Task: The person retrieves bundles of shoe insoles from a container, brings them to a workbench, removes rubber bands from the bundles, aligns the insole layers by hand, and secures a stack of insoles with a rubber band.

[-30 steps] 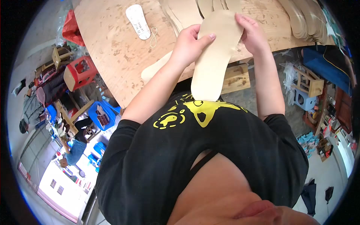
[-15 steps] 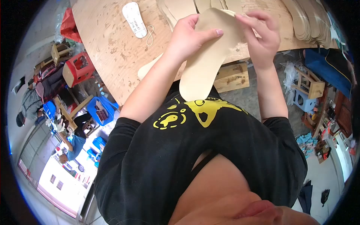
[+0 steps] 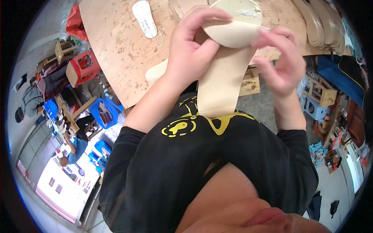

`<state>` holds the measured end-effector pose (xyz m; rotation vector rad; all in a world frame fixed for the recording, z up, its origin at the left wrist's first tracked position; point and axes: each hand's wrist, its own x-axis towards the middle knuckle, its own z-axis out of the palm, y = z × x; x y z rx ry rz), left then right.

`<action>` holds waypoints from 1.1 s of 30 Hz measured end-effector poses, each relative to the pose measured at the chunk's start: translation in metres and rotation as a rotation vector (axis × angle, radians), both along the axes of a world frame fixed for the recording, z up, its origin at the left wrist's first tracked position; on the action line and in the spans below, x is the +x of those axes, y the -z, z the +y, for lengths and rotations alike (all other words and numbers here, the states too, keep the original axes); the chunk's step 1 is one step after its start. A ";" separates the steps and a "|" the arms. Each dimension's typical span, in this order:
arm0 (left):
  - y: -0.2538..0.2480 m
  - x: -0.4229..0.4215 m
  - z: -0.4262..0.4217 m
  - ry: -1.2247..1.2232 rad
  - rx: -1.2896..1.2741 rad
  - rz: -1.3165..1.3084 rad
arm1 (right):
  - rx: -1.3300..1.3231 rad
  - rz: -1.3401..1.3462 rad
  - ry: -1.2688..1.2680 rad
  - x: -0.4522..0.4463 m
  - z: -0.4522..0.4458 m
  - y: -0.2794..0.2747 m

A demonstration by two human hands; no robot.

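From the head view, the left hand (image 3: 190, 50) pinches the bent-over far end of a beige, flexible, sole-shaped sheet (image 3: 221, 85), which spans from the brown wooden table's (image 3: 116, 50) near edge to the black, yellow-printed shirt (image 3: 210, 163). The blurred right hand (image 3: 283, 68) is half open, thumb apart, fingertips at the fold's edge; whether they press it, I cannot tell.

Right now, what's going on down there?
The person's left hand holds a beige sole-shaped sheet over the edge of the table. At its far end a flap is folded back, a white-marked surface showing beyond. The right hand, blurred, is at the flap's edge; whether it grips is unclear. A white piece lies to the left.
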<state>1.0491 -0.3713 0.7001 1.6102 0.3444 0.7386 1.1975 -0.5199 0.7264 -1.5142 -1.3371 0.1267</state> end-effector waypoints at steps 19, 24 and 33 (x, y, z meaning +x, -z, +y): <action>-0.043 -0.019 -0.014 0.028 0.080 0.027 | -0.054 -0.815 -0.059 0.031 0.029 -0.073; -0.042 -0.020 -0.017 0.049 0.092 0.027 | -0.164 -0.741 -0.078 0.027 0.029 -0.070; -0.043 -0.016 -0.018 0.014 -0.031 0.129 | -0.406 -0.164 -0.375 0.051 -0.024 -0.059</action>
